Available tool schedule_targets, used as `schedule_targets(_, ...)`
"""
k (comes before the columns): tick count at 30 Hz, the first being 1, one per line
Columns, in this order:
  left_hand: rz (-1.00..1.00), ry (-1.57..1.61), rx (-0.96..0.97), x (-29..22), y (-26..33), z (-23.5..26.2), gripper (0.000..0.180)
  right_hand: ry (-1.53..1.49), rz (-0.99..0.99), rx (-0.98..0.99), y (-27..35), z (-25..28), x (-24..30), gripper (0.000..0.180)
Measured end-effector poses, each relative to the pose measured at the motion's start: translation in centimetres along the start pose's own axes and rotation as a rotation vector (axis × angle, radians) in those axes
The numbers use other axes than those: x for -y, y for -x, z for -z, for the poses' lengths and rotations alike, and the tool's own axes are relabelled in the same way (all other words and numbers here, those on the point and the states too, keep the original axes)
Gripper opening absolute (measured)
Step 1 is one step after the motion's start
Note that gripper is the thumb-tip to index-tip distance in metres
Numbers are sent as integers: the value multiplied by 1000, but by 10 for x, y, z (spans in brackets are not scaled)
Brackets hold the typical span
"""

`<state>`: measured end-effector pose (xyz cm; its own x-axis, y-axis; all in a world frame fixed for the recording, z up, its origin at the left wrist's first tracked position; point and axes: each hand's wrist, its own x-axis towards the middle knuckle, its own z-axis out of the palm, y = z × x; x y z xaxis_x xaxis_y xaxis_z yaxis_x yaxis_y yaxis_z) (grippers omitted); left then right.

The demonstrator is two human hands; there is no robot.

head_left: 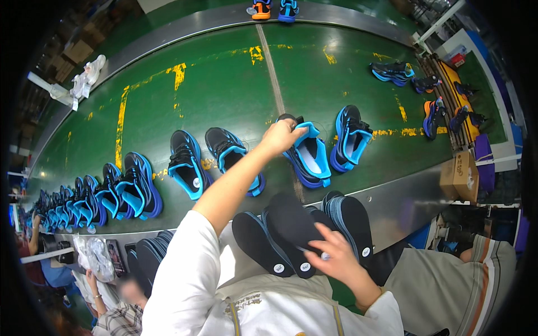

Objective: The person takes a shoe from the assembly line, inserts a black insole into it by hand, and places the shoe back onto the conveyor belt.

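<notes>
My left hand reaches across the green conveyor belt and is closed on the front of a black and blue sneaker, near its tongue. The sneaker's pale inside shows, with its heel toward me. Close to my body, my right hand holds a black insole, slightly blurred, between thumb and fingers. Under it lie stacks of black insoles with round white stickers; another insole stack sits just right. Beside the held sneaker stand another sneaker on the right and a further sneaker on the left.
A long row of sneakers runs off left along the belt. More shoes lie at the far right near rollers. A cardboard box stands at the right edge. People sit on both sides, one in grey trousers.
</notes>
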<state>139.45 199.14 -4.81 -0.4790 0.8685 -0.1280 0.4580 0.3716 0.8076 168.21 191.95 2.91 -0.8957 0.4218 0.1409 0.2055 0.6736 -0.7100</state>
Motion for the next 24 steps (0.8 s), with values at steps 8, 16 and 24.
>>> schedule_targets(8, -75, 109, -9, -19, 57, 22, 40, 114, -20, 197, 44, -64, -4, 34)
schedule_targets(16, 173, 82, -376, 24, 268, 101, 39, 219, -288, -154, 79, -32, -51, 32)
schedule_targets(24, 62, -598, -498, 45, 339, 41, 16, 202, -381, -114, 105, -37, -68, 42)
